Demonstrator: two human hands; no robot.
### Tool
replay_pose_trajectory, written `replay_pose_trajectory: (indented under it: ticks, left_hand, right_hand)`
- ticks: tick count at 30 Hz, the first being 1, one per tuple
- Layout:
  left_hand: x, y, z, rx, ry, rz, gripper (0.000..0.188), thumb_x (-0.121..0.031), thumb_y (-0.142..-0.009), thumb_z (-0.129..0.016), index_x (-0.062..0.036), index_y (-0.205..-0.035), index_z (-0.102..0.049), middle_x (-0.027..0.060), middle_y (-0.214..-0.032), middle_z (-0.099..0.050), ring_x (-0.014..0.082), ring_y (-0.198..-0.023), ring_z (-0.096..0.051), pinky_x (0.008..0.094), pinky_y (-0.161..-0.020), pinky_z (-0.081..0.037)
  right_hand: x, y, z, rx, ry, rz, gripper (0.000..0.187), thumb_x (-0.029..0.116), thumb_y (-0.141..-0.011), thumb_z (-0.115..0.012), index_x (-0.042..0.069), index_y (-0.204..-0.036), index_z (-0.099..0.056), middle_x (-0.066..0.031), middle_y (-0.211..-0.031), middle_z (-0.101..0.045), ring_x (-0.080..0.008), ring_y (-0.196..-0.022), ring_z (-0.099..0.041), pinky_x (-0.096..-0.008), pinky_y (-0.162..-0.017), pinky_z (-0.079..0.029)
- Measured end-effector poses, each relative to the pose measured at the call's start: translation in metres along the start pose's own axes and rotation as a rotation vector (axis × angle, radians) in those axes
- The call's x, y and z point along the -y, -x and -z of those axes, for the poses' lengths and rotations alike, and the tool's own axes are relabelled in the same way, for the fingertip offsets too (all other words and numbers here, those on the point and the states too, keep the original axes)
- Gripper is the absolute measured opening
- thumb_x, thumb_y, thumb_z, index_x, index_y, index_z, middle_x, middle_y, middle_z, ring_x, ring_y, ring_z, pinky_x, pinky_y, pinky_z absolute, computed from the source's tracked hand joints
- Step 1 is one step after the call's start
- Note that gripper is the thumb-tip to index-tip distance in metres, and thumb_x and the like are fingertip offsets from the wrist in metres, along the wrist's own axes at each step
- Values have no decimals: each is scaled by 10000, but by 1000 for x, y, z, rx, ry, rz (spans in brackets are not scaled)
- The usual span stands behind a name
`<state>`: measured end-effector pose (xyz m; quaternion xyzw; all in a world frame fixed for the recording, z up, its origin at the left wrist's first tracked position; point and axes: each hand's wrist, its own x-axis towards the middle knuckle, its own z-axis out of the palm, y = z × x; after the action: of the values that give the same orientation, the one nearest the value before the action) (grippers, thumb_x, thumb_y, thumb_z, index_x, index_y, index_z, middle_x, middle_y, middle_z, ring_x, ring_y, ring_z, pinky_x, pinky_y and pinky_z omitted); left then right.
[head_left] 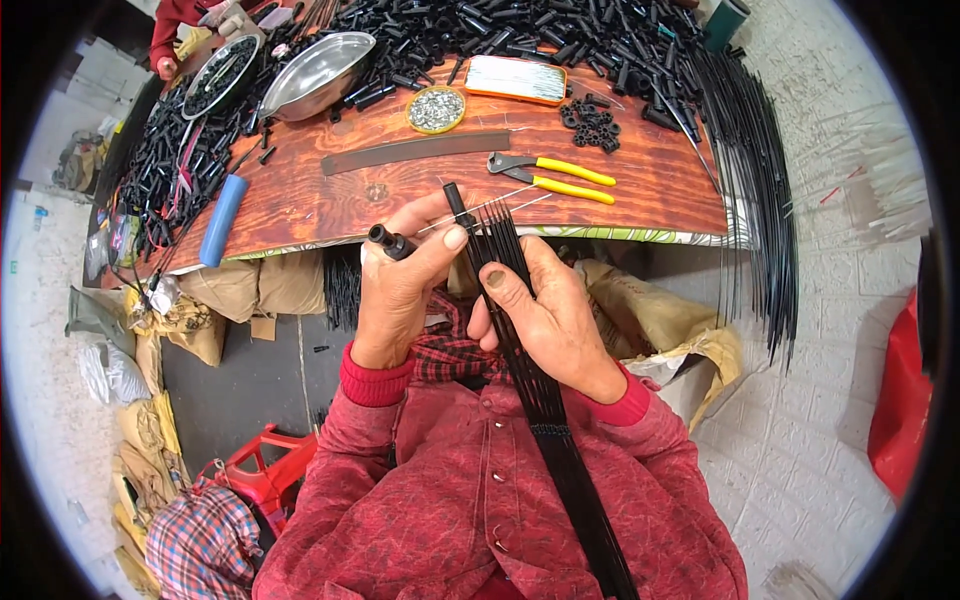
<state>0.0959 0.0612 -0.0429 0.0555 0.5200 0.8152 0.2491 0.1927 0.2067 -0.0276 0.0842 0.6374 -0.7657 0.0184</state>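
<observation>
In front of my chest is a long, slim bundle of black ribs (540, 395) that looks like an umbrella frame, with its fanned end upward. My right hand (555, 320) is closed around the ribs, thumb on top. My left hand (415, 275) pinches at a short black shaft (455, 203) beside the rib tips. Thin pale wires (500, 203) cross there. A black tubular handle piece (388, 241) sticks out from the same left hand. Just beyond the hands, end-cutting pliers (575, 180) with yellow handles lie on the wooden table (290, 195).
Heaped black tubular parts (560, 30) cover the table's far side. Nearer are a metal bowl (318, 78), a dish of small silver pieces (436, 109), an orange-rimmed tray (515, 79), black rings (590, 124), a flat strip (415, 151) and a blue cylinder (223, 220). Long black rods (760, 200) overhang the right edge.
</observation>
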Motion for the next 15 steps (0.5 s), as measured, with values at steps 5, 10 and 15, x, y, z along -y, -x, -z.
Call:
replay_pose_trajectory:
  ticks: [5, 10, 15]
  left_hand:
    - [-1, 0, 3, 40, -8, -44, 325, -83, -900, -734, 4, -1204, -664, 21, -926, -725, -10, -630, -484, 164, -537, -330]
    - [3, 0, 5, 36, 44, -39, 307, -95, -908, -726, 8, -1189, -659, -45, -800, -641, -7, -567, -395, 180, -498, -275]
    - [5, -1, 4, 29, 45, -56, 302, -104, -907, -716, 16, -1177, -653, -81, -701, -552, 0, -534, -335, 197, -483, -234]
  right_hand:
    - [0, 1, -4, 12, 32, 23, 424, 415, -1092, -443, 0, -1136, -513, -92, -723, -672, -116, -575, -623, -242, -544, -496]
    - [-3, 0, -3, 17, 55, 47, 469, 453, -1095, -404, 2, -1158, -517, -94, -711, -671, -119, -565, -626, -245, -528, -494]
    - [-3, 0, -3, 47, -32, -4, 462, 459, -1087, -430, 17, -1190, -519, -96, -712, -668, -125, -570, -623, -243, -536, -493]
